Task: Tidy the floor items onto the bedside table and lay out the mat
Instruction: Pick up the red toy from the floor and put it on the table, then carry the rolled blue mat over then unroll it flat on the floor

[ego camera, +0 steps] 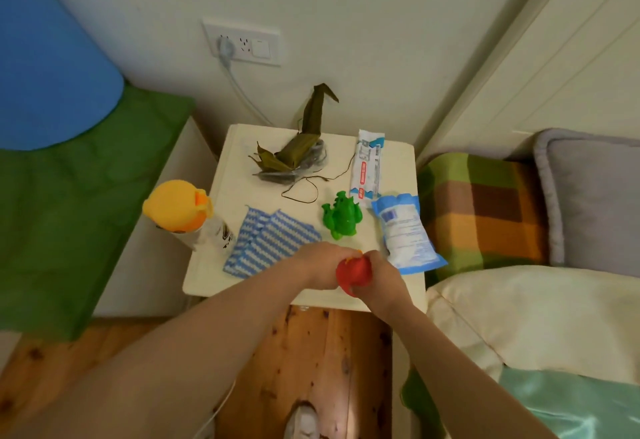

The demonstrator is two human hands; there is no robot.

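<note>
A red rubber toy (pixel 354 274) is gripped between both hands above the near edge of the white bedside table (pixel 211 276): the left hand (pixel 320 267) is closed around its left side and the right hand (pixel 386 277) is wrapped over its right side, so the two hands are brought together on it. Just beyond the left hand, a blue-and-white striped cloth (pixel 268 241) is laid flat on the tabletop. A green toy dinosaur (pixel 342 215) is stood just behind the hands, and a blue-and-white sealed packet (pixel 407 232) is placed beside it at the right edge. A long white wrapped pack (pixel 367 167) is set further back, and a leaf-wrapped bundle (pixel 294 154) with loose string is seen near the wall. A bottle with a yellow duck-shaped cap (pixel 178 206) is positioned at the table's left edge. A blue rolled mat (pixel 45 54) is propped on a green cover at the far left.
</note>
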